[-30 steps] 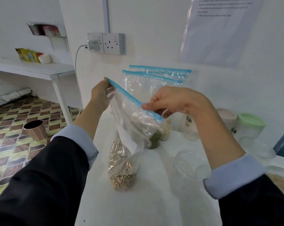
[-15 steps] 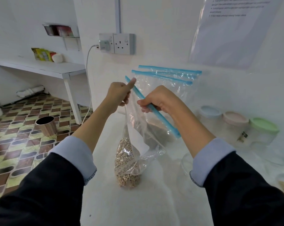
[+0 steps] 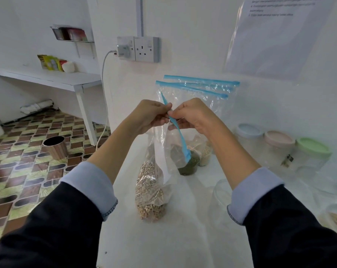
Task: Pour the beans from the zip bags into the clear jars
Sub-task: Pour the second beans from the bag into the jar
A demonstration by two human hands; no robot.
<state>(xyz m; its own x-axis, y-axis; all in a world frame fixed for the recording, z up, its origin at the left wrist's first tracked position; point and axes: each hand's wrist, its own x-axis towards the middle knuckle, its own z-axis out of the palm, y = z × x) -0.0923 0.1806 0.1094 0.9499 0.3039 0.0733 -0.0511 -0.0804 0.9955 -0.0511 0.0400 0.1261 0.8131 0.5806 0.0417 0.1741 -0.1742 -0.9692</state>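
Above the table (image 3: 183,238): left hand (image 3: 150,117) and right hand (image 3: 191,115) pinching one zip bag's (image 3: 154,182) blue strip (image 3: 178,132). Strip slanting far-left to near-right; beans (image 3: 150,200) hanging below. Open jar (image 3: 221,192) near right.

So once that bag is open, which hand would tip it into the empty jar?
Probably the right hand. Both hands pinch the blue zip strip of the bean bag, but the open clear jar stands on the right, below that arm. The left hand could steady the bag.
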